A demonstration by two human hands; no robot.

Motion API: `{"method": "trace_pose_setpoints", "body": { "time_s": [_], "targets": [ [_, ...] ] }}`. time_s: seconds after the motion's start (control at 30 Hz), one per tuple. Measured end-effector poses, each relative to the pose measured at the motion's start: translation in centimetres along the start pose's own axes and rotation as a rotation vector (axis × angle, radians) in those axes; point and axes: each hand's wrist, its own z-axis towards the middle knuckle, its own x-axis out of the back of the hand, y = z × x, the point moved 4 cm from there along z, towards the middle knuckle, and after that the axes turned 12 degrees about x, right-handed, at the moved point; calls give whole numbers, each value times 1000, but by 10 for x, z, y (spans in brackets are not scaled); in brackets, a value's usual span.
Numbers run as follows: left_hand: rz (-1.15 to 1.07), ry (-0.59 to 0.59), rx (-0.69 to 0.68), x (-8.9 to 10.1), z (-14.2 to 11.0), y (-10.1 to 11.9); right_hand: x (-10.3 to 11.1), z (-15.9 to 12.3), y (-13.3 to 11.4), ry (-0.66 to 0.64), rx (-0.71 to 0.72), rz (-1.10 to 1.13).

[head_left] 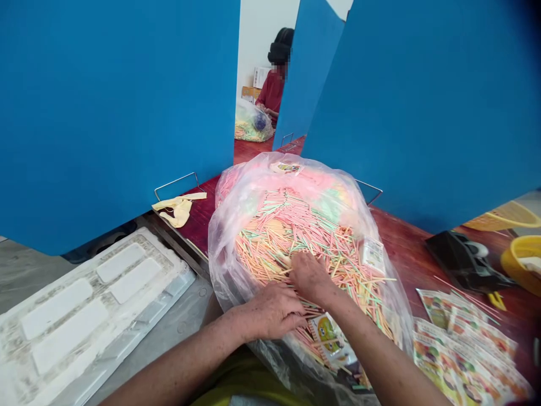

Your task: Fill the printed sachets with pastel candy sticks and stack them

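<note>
A large clear plastic bag (pixel 228 248) lies open before me, full of thin pink, orange, yellow and green sticks (pixel 291 208). Reaching into the heap from the right, my right hand (pixel 310 276) has its fingers bent down and closed among the sticks; the fingertips are partly hidden. Just below and to the left, my left hand (pixel 273 310) is curled with fingers and thumb around some sticks, whose ends show past it. A printed packet (pixel 332 338) lies in the bag under my right forearm. A small white packet (pixel 373 255) rests at the bag's right side.
Flat printed packets (pixel 460 361) are spread on the red table (pixel 399 231) at right, near a black device (pixel 462 262) and yellow basket (pixel 522 262). Left are a white foam lid (pixel 84 316) and pale gloves (pixel 180 210). Blue panels (pixel 118 113) stand behind; a person (pixel 274 84) sits beyond.
</note>
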Motion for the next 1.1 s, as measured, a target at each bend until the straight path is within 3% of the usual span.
{"method": "trace_pose_setpoints", "body": {
  "time_s": [0.17,0.2,0.3,0.37,0.47,0.57,0.63,0.77,0.87,1.0,1.1],
  "targets": [
    [-292,351,310,23,22,-17,26,-20,25,107,32,204],
    [-425,352,339,23,30,-18,30,-22,26,137,54,332],
    [-965,193,402,8,55,-13,30,-24,18,162,107,806],
    [-1256,218,457,-2,65,-10,22,-23,10,174,117,1033],
    [-1425,463,592,-5,66,-13,10,-22,6,293,87,1072],
    [-1510,587,619,5,65,-22,2,-24,14,367,16,913],
    [-1628,558,557,14,67,-27,6,-29,21,418,2,762],
    [-1868,442,486,17,71,-27,33,-42,27,654,-51,441],
    [-1919,381,458,5,73,-14,38,-41,17,621,12,543],
    [-1938,342,441,-10,73,-1,26,-38,11,625,34,773],
    [-1941,293,383,-9,72,2,17,-39,18,672,3,913]
  ]
}}
